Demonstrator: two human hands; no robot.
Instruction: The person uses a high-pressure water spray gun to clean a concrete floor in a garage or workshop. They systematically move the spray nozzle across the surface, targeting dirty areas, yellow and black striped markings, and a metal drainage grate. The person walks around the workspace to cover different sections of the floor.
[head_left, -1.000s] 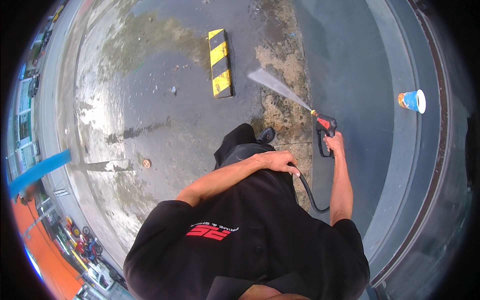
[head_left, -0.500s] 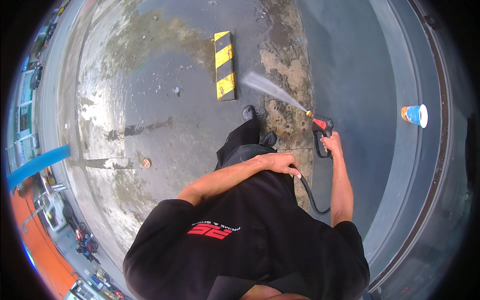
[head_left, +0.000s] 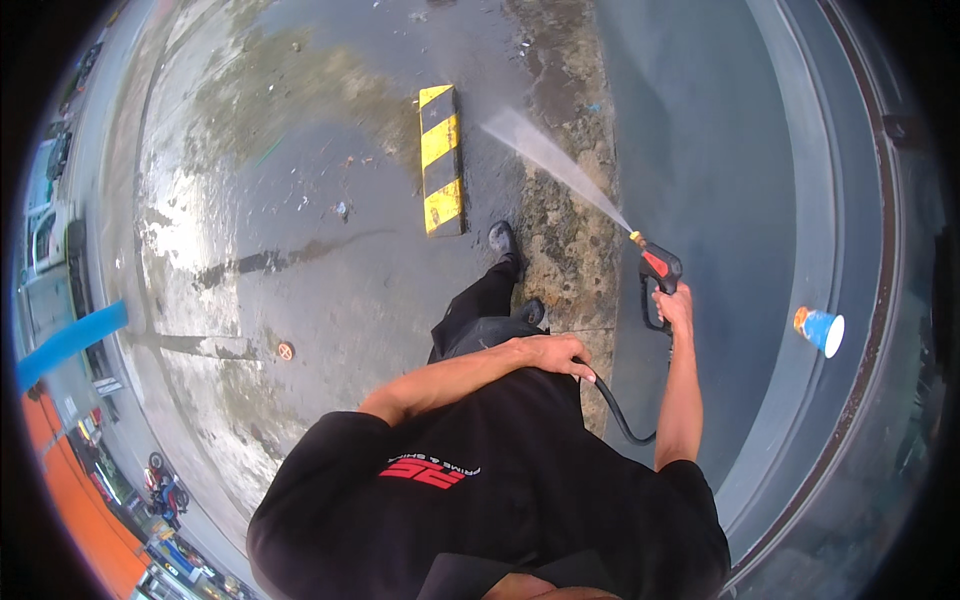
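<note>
My right hand (head_left: 675, 305) is closed round the grip of a black and red pressure washer gun (head_left: 660, 264) with a yellow nozzle. A white fan of water (head_left: 560, 168) shoots from it, forward and to the left, onto the wet concrete. A black hose (head_left: 612, 405) hangs in a loop between my hands. At my waist, my left hand (head_left: 556, 354) is closed on that hose, its palm turned down. Ahead of my shoes stands a yellow and black striped wheel stop block (head_left: 440, 160); the spray lands to the right of it.
A paper cup (head_left: 822, 331) in blue, white and orange is on the grey ledge (head_left: 810, 230) at the right. Wet, stained concrete (head_left: 300, 240) spreads left and ahead. A motorcycle (head_left: 165, 487), an orange surface (head_left: 85, 490) and a blue bar (head_left: 75, 343) appear at far left.
The block, cup and ground markings sit lower in the picture. The gun and its spray have shifted slightly right and down in view. Both hands keep their hold and water still flows.
</note>
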